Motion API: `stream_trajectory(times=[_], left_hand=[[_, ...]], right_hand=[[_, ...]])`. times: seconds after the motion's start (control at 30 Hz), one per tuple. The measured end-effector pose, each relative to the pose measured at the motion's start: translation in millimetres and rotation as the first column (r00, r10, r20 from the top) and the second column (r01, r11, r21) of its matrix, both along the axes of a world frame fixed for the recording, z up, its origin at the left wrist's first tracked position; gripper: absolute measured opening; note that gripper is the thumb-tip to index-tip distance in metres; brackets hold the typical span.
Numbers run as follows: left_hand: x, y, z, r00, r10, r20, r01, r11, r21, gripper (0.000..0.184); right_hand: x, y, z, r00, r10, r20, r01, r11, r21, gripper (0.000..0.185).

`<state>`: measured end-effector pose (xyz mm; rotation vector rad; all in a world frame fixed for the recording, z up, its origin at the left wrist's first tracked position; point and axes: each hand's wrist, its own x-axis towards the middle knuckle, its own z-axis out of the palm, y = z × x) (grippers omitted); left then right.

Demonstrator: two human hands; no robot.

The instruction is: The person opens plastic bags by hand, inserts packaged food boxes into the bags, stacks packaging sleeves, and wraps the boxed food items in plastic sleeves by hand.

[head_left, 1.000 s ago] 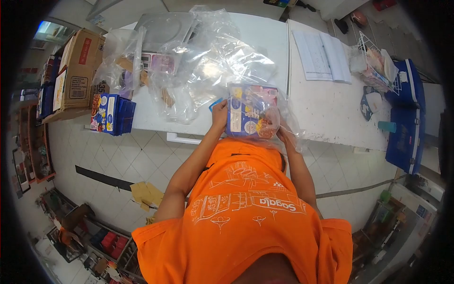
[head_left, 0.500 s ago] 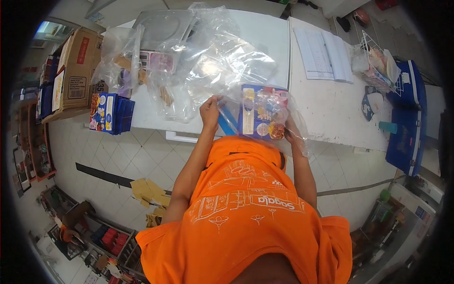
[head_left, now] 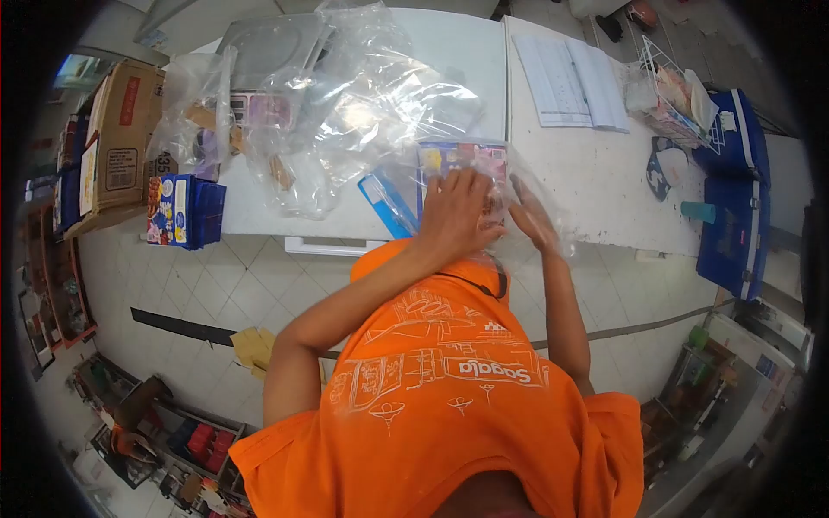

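Observation:
A blue and pink printed pack (head_left: pixel 464 157) inside clear plastic lies at the front edge of the white table. Across its face rests my left hand (head_left: pixel 458 210), palm down with fingers spread, covering much of the print. At the pack's right side my right hand (head_left: pixel 534 216) has its fingers stretched out against the clear plastic (head_left: pixel 553 194). A bright blue strip (head_left: pixel 386 205) lies just left of the pack, near my left wrist.
Crumpled clear bags (head_left: pixel 371 104) spread over the table (head_left: pixel 479 43). Stacked blue packs (head_left: pixel 186 210) stand at the left beside a cardboard box (head_left: pixel 125 147). Papers (head_left: pixel 570 82), a wire basket (head_left: pixel 678 108), a teal cup (head_left: pixel 698 211) and a blue cooler (head_left: pixel 732 233) are at the right.
My left hand has moved right, from the plastic's left edge onto the pack's face. My right hand's fingers have straightened beside the pack. The camera view has shifted slightly.

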<state>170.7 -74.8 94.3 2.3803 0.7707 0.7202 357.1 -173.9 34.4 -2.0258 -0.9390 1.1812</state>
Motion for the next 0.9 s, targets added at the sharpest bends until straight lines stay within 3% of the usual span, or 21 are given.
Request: stream_trajectory(times=[0.07,0.13,0.17,0.2,0.3,0.37,0.4,0.43,0.47,0.5,0.53,0.6,0.67,0.7,0.73,0.77,0.8,0.83,0.9], left_hand=[[6,2,-35,0.997,0.022,-0.073,-0.022,1.000,0.011,0.040],[4,8,-45,0.993,-0.006,-0.120,0.003,1.000,-0.025,0.036],[-1,9,-40,0.990,-0.045,-0.132,0.035,0.997,-0.076,0.035],[-8,6,-34,0.986,-0.084,-0.146,0.065,0.989,-0.135,0.033],[-25,7,-7,0.980,0.096,0.176,-0.057,0.976,-0.212,0.028],[-43,15,8,0.941,0.152,0.301,-0.110,0.982,-0.152,0.024],[-53,17,17,0.917,0.173,0.360,-0.136,0.983,-0.126,0.023],[-62,19,29,0.926,0.182,0.332,-0.143,0.980,-0.138,0.022],[-70,18,42,0.933,0.186,0.309,-0.146,0.978,-0.147,0.021],[-77,15,52,0.938,0.189,0.290,-0.148,0.976,-0.158,0.020],[-82,9,61,0.915,0.247,0.319,-0.124,0.924,-0.361,0.015],[-92,-3,71,0.860,0.388,0.332,-0.044,0.704,-0.709,0.004],[-105,0,71,0.801,0.321,0.506,0.235,0.609,-0.758,0.010],[-113,2,71,0.755,0.293,0.587,0.373,0.544,-0.751,0.013],[-114,3,74,0.781,0.248,0.574,0.383,0.536,-0.752,0.021],[-116,4,77,0.804,0.201,0.559,0.391,0.529,-0.753,0.031],[-111,2,92,0.793,0.221,0.567,0.424,0.469,-0.775,0.038],[-108,0,104,0.781,0.244,0.575,0.454,0.410,-0.791,0.045],[-104,2,118,0.785,0.266,0.559,0.409,0.455,-0.791,0.056]], right_hand=[[8,-15,19,0.943,0.171,0.286,-0.171,0.985,-0.027,0.076],[-6,-30,81,0.941,0.219,0.259,-0.189,0.973,-0.136,0.072],[-18,-40,106,0.942,0.237,0.239,-0.194,0.962,-0.190,0.070],[-31,-51,117,0.960,0.236,0.153,-0.218,0.968,-0.126,0.070],[-51,-68,148,0.961,0.267,-0.073,-0.260,0.961,0.094,0.069],[-53,-73,175,0.934,0.298,-0.197,-0.250,0.939,0.236,0.071],[-52,-74,178,0.979,0.184,0.087,-0.200,0.948,0.249,0.071],[-50,-75,180,0.930,0.042,0.364,-0.151,0.949,0.276,0.072],[-48,-76,180,0.786,-0.113,0.607,-0.108,0.943,0.315,0.072],[-41,-77,167,0.661,-0.184,0.727,-0.060,0.953,0.297,0.072],[-28,-74,143,0.509,-0.241,0.827,-0.013,0.958,0.287,0.071],[2,-68,107,0.480,-0.361,0.800,0.106,0.929,0.355,0.067],[25,-65,86,0.708,-0.483,0.515,0.279,0.862,0.424,0.060],[29,-62,85,0.829,-0.387,0.403,0.271,0.909,0.316,0.056],[34,-56,86,0.917,-0.297,0.266,0.244,0.945,0.216,0.052],[38,-51,87,0.971,-0.209,0.114,0.194,0.972,0.130,0.050],[36,-48,89,0.984,-0.095,0.149,0.076,0.989,0.129,0.034],[36,-48,93,0.988,-0.135,0.075,0.114,0.965,0.236,0.029],[36,-48,113,0.981,-0.173,-0.088,0.194,0.886,0.422,0.023]])
